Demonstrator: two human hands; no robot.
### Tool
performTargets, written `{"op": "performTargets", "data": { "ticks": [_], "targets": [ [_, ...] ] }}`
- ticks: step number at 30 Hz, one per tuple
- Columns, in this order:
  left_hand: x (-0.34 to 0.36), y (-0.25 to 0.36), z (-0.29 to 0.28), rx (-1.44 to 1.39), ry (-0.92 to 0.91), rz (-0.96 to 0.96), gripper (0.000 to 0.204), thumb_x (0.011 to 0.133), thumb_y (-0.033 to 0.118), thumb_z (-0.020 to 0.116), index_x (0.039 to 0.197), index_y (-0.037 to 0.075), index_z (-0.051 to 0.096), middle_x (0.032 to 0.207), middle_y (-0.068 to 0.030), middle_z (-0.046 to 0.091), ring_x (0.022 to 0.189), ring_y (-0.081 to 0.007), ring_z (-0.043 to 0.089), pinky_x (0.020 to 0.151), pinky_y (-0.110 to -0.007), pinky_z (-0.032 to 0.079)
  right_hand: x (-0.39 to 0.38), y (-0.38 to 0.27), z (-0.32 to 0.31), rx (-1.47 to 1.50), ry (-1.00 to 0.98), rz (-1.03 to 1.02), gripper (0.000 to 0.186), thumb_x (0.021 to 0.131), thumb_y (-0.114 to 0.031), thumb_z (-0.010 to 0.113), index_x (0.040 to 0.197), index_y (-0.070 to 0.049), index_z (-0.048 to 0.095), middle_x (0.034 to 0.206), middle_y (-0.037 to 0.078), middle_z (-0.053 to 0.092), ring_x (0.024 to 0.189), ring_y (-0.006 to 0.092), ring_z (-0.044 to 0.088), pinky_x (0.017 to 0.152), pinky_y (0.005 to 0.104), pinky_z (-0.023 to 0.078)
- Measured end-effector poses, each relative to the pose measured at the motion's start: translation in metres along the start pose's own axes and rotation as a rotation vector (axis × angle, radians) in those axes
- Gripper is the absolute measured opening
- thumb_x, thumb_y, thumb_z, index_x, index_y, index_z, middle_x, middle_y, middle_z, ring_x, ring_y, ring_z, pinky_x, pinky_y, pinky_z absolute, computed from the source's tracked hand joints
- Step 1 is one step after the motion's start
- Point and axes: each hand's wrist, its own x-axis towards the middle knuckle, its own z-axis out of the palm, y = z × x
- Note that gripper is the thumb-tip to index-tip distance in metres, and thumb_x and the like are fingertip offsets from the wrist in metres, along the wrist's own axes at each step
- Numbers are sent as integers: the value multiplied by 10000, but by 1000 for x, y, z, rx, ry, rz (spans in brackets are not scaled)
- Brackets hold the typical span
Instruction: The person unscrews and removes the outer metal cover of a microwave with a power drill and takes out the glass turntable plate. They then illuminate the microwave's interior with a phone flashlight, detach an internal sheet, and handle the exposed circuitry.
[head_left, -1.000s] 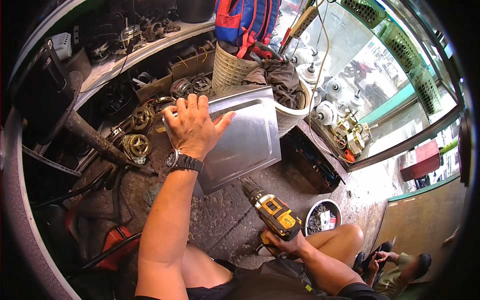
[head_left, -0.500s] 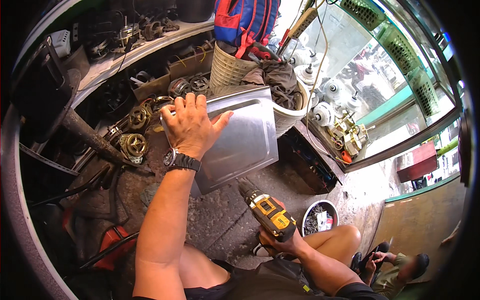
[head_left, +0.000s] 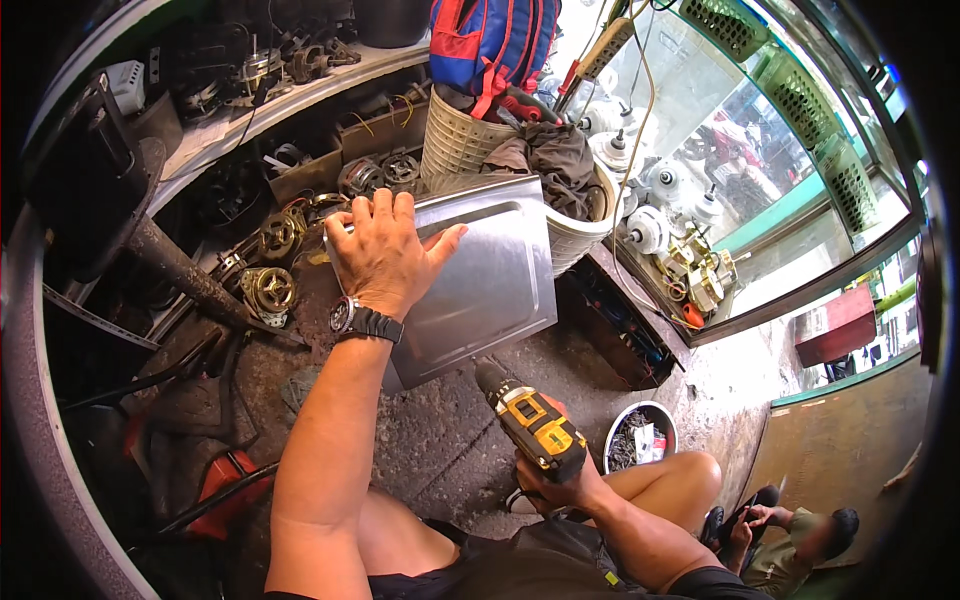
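A silvery sheet-metal panel (head_left: 475, 270) with a pressed raised border stands tilted in front of me. My left hand (head_left: 385, 245), with a watch (head_left: 345, 315) on its wrist, is hooked over the panel's upper left edge, thumb lying across its face. In my right hand (head_left: 560, 480) is a yellow and black cordless drill (head_left: 540, 430), gripped by its handle. The drill's front end points up and left at the panel's lower edge. Whether the bit touches the metal is too small to tell.
Several motor parts (head_left: 268, 290) lie left of the panel. Behind it stand woven baskets, one with dark cloth (head_left: 555, 155), one under a blue and red backpack (head_left: 500, 50). A bowl of screws (head_left: 630, 440) and a dark open box (head_left: 620, 330) sit at right. Another person (head_left: 790, 545) sits lower right.
Hardly anything differs. Both hands, the panel and the drill keep nearly the same places; only a very slight shift shows.
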Motion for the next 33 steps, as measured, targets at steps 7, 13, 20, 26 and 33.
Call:
{"op": "performTargets", "data": {
  "ticks": [7,13,20,26,33],
  "targets": [
    [2,0,2,0,23,-5,659,801,733,636,987,103,692,983,-38,619,962,-244,543,873,-427,354,-8,9,0,25,-78,57,424,776,-68,746,1178,-3,628,1262,233,587,1131,407,584,957,420,502],
    [3,-1,2,-12,30,-4,660,801,728,636,1001,102,693,985,-43,620,967,-243,545,876,-434,353,-11,7,-3,-11,-52,56,411,818,-81,741,1202,3,622,1164,157,650,1045,295,643,914,370,515],
    [1,-4,2,1,35,-18,660,808,725,635,999,95,692,979,-47,616,970,-242,550,878,-434,350,-35,7,-7,84,-76,260,299,842,-118,776,1109,-14,693,995,100,722,921,267,685,871,369,537],
    [7,4,8,19,29,-1,659,819,721,632,1011,94,694,989,-55,617,968,-244,559,887,-429,352,-46,43,-26,-129,-44,120,304,843,-54,737,1134,0,669,1086,134,699,1059,331,654,1022,399,484],
    [8,-1,12,42,37,6,706,833,732,620,1084,78,706,1024,-54,630,992,-240,572,905,-430,358,-61,221,27,-338,-50,393,970,733,3,714,1579,-145,264,1367,193,565,1147,428,638,932,451,531]
  ]
}}
